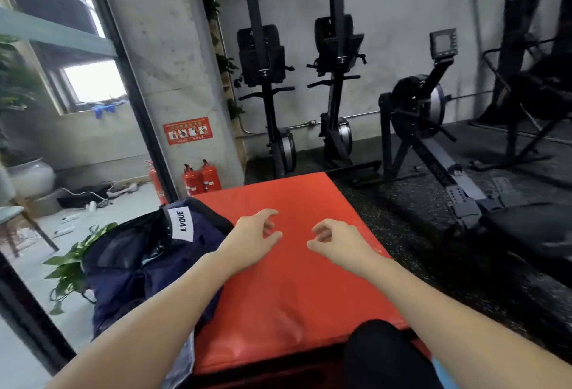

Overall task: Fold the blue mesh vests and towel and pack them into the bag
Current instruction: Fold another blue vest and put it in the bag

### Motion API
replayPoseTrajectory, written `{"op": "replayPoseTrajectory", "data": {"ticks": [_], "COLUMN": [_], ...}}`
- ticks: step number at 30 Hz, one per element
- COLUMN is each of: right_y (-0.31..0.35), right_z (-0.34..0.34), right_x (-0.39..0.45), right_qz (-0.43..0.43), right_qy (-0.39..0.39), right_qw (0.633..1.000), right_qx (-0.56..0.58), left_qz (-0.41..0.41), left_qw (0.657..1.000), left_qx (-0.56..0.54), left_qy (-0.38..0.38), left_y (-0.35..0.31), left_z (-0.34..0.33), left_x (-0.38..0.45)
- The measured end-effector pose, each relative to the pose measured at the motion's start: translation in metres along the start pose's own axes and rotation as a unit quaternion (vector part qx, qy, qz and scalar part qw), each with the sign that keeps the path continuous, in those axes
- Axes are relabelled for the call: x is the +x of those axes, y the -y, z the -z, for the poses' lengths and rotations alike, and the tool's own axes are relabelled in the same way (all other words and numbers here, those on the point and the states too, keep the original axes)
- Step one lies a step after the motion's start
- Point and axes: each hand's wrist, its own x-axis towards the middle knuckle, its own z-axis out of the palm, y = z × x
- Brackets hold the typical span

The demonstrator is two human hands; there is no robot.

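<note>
Two bare forearms reach out over a red padded mat [288, 265] in a gym, both hands hovering above its surface and holding nothing. The left hand [250, 234] has its fingers [268, 226] loosely curled, thumb extended toward the centre; the right hand [335, 241] mirrors it just beside, fingers likewise slack and bent inward, the two hands near each other but apart. At the mat's left edge lies a navy bag [139, 268] (a white tag [182, 224] on it reads "LVQUE"), its top gaping open, with dark mesh and a paler fabric visible inside; whether that is the vests or towel cannot be told from this angle. A potted green plant [72, 261] sits on the floor left of the bag. Behind the mat, red fire extinguishers [201, 177] stand at the foot of a concrete pillar [173, 57], and black rowing machines [433, 128] line the grey wall, two stored upright. A dark-clad knee [383, 354] shows at the bottom edge.
</note>
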Motion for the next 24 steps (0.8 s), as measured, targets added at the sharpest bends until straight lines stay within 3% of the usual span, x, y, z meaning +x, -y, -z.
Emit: {"op": "replayPoseTrajectory", "data": {"ticks": [6, 13, 17, 24], "right_y": [-0.104, -0.225, -0.287, -0.380], "right_z": [0.066, 0.108, 0.105, 0.071], "right_x": [-0.055, -0.114, -0.133, -0.160], "right_qz": [-0.095, -0.212, -0.256, -0.318], "right_qy": [-0.035, -0.005, 0.022, 0.080], "right_qw": [0.994, 0.975, 0.962, 0.942], "right_qx": [-0.029, -0.063, -0.089, -0.071], "left_qz": [-0.073, -0.121, -0.105, -0.008], "left_qw": [0.993, 0.970, 0.955, 0.927], "left_qx": [-0.006, -0.010, -0.002, 0.035], "left_qy": [0.088, 0.211, 0.279, 0.374], "left_y": [-0.090, -0.181, -0.203, -0.185], "left_z": [-0.105, -0.246, -0.319, -0.423], "left_x": [0.007, -0.010, -0.026, -0.043]}}
